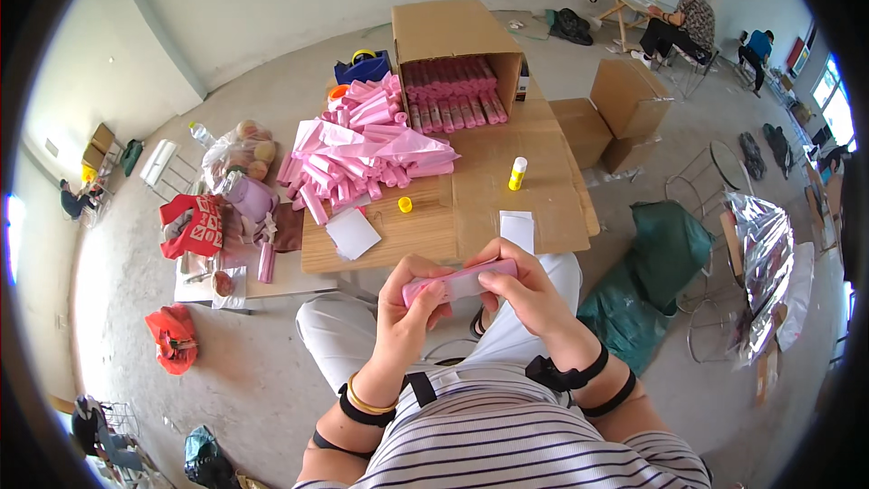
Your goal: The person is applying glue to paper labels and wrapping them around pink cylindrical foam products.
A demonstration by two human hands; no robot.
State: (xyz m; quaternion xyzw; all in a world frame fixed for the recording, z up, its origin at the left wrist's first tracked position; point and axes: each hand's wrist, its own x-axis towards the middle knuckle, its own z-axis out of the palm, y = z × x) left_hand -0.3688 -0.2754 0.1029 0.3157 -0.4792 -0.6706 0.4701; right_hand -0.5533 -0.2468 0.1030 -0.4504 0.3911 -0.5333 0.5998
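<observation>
Above my lap, just in front of the table's near edge, I hold a pink plastic roll (463, 283) with a pale label on its side. My left hand (409, 301) grips one end, thumb on top. The other end is in my right hand (529, 292), its thumb pressed on the label. On the table (421, 240) stand an uncapped yellow glue stick (517, 175) and, apart from it, its yellow cap (405, 206). White paper slips (353, 234) lie at the left, and another white slip (517, 227) is beyond my right hand.
A heap of pink rolls (362, 154) covers the table's left. Behind it, an open cardboard box (457, 32) holds stacked labelled rolls. Bags of fruit (240, 156) and a red bag (192, 226) sit on the left bench. Green sacks (652, 272) lie right. People sit farther off.
</observation>
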